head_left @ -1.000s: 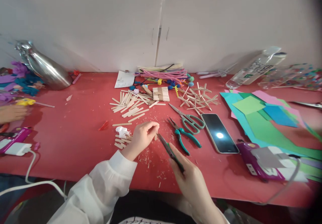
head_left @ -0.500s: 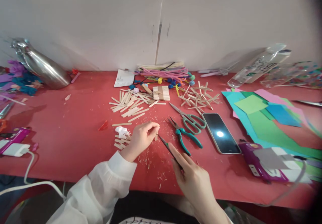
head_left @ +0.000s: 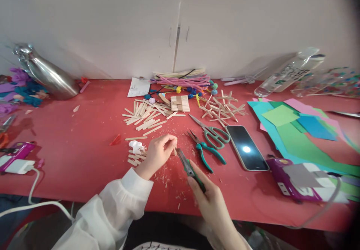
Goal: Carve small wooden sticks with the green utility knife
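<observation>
The likeliest mishap here, as I judge it, is a slip of the blade. My left grip [head_left: 158, 154] pinches a small piece of craft stick [head_left: 175, 152] between thumb and forefinger, with just its lower end showing below the fingertips, and the utility knife [head_left: 188, 167] points straight at them. Too hard a push, or a catch in the grain, could send the edge past the wood and into my thumb. So short a piece could also twist in the pinch or split along its length if the blade bites deep. Whether the blade touches the wood or sits just beside it, I can't tell. Loose shavings [head_left: 165, 175] litter the tabletop [head_left: 84, 148] below, and a careless sweep of my left wrist could scatter the short cut sticks [head_left: 135, 162] beside it.

As for pose, my left forearm comes in from the lower left, the wrist bent so the fingertips face right, toward the knife. The hidden fingers seem curled under, though I can't be sure. My right grip [head_left: 210, 199] is closed round the knife's green-and-grey handle, forefinger along the far side, thumb on the near one, the blade angled forward and left. The needle-nose pliers [head_left: 200, 146] lie just beyond that hand, apart from it.
</observation>
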A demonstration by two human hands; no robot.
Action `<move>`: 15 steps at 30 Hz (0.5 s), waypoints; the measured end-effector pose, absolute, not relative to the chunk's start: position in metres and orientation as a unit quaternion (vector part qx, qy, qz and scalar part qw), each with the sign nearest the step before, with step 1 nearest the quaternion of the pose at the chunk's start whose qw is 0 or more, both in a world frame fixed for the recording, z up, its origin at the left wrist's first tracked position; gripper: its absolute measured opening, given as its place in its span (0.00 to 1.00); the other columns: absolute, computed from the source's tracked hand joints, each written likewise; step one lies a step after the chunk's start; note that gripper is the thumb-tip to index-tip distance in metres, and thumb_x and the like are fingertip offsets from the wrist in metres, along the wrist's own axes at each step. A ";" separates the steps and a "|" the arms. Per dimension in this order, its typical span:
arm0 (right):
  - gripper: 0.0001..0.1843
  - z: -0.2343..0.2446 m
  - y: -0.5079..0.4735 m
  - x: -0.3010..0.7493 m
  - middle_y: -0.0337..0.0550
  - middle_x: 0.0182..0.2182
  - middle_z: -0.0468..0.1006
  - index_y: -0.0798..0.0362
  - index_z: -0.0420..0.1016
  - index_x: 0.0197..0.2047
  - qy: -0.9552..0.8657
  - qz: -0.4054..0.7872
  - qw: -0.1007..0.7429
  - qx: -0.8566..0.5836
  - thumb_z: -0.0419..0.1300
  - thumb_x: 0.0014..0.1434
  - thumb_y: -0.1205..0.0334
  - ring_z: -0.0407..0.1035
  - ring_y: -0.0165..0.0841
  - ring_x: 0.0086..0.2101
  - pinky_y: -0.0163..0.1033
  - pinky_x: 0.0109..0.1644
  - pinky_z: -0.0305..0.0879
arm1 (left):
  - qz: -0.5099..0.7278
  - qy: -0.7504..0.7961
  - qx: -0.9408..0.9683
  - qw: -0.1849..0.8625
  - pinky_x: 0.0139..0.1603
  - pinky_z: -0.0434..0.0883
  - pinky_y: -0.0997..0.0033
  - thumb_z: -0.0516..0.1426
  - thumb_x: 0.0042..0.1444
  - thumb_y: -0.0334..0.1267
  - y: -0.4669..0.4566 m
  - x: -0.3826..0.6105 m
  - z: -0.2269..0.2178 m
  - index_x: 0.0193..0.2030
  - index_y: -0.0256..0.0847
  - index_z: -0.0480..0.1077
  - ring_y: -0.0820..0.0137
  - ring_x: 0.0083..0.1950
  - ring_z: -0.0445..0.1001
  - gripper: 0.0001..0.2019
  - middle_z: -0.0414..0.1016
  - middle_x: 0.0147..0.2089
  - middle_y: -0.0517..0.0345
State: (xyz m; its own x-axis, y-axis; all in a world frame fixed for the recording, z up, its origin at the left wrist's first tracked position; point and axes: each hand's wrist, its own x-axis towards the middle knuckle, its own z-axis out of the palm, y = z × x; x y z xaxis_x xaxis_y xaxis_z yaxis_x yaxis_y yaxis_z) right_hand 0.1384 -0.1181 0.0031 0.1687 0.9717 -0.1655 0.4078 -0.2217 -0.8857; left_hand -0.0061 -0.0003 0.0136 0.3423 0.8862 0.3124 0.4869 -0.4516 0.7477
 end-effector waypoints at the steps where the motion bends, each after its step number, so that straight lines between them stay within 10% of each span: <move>1: 0.27 0.003 -0.119 0.140 0.48 0.29 0.81 0.62 0.66 0.58 -0.539 0.351 0.362 -0.674 0.49 0.60 0.54 0.75 0.36 0.25 0.32 0.18 0.65 | 0.363 0.447 0.773 0.268 0.32 0.67 0.78 0.50 0.61 0.37 0.000 -0.006 0.013 0.34 0.40 0.67 0.74 0.28 0.72 0.08 0.75 0.28 0.60; 4: 0.22 0.002 -0.119 0.146 0.50 0.42 0.79 0.56 0.70 0.54 -0.618 0.227 0.352 -0.665 0.50 0.59 0.60 0.76 0.36 0.34 0.31 0.24 0.68 | 0.363 0.447 0.780 0.245 0.33 0.67 0.78 0.50 0.61 0.37 0.000 -0.006 0.012 0.34 0.40 0.68 0.74 0.30 0.73 0.08 0.76 0.30 0.60; 15: 0.20 0.015 -0.113 0.151 0.38 0.22 0.75 0.59 0.74 0.50 -0.712 0.003 0.293 -0.638 0.46 0.62 0.63 0.64 0.24 0.12 0.28 0.15 0.58 | 0.352 0.432 0.807 0.195 0.35 0.67 0.75 0.50 0.61 0.37 -0.002 -0.006 0.011 0.36 0.41 0.69 0.73 0.31 0.73 0.07 0.76 0.32 0.59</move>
State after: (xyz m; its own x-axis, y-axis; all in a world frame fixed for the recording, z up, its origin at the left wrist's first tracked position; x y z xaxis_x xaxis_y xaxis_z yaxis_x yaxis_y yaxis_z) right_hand 0.1505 -0.1132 0.0148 -0.0139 0.9104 0.4134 0.9073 0.1853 -0.3774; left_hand -0.0064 -0.0015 0.0112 0.3779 0.8351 0.3998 0.5597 -0.5500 0.6198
